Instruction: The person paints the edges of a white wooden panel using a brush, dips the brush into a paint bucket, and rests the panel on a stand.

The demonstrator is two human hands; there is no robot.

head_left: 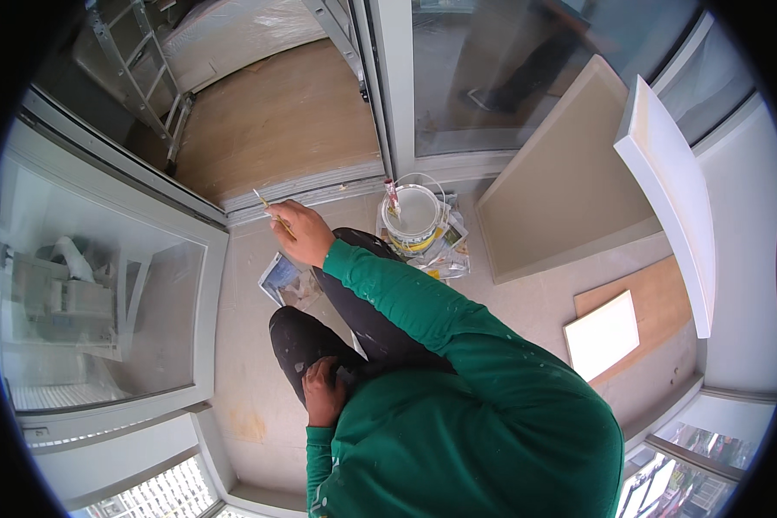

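Observation:
My right hand [302, 233] is closed around a thin paintbrush [282, 226], its pale tip pointing up and left toward the door track. My left hand [324, 393] rests on my thigh with loosely bent fingers and nothing visible in it. Beyond my knees stands a white paint bucket [413, 243], its wire handle raised. A second brush with a red handle [391, 190] leans at the bucket's left rim. Printed paper and plastic [454, 252] lie under the bucket. Another printed sheet [278, 278] is on the floor below my right hand, partly hidden by my leg.
A sliding-door track [319, 194] crosses the floor ahead, with a metal ladder [151, 82] beyond. A glazed door [207, 319] stands at the left. On the right, a large beige panel [561, 181] and curved white panel [678, 198] lean near a white board [603, 335] on brown sheeting [665, 293].

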